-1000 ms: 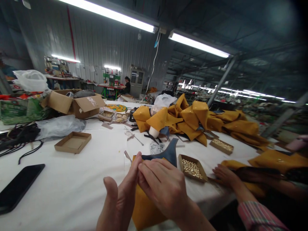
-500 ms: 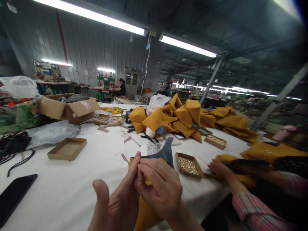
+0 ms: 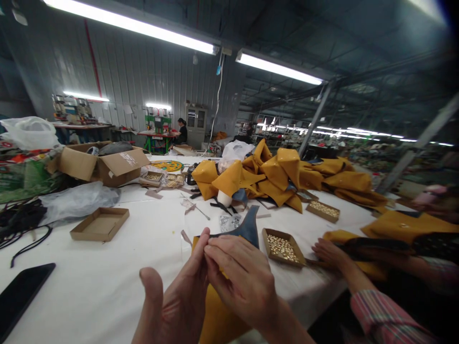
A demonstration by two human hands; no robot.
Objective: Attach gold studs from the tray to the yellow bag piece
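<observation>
My left hand (image 3: 175,296) is held edge-up with its fingers straight and its thumb stuck out to the side. My right hand (image 3: 244,282) presses against its fingertips, with thumb and fingers pinched together. Whatever is in that pinch is too small or hidden to name. Under and behind both hands lies a mustard-yellow leather-like piece (image 3: 220,313), with a curved blue-grey part (image 3: 251,224) rising past my fingers. A shallow cardboard box (image 3: 283,246) of small gold-coloured metal pieces stands to the right of my hands.
A co-worker's hand (image 3: 328,251) rests on yellow material at the right. A pile of yellow pieces (image 3: 265,172) lies behind. Left are a shallow cardboard tray (image 3: 100,224), a phone (image 3: 23,298) and a carton (image 3: 103,165). A small bag of metal parts (image 3: 230,222) lies beyond my hands.
My right hand has shifted slightly right and down, its fingers drawn closer together at my left fingertips. My left hand stays almost the same.
</observation>
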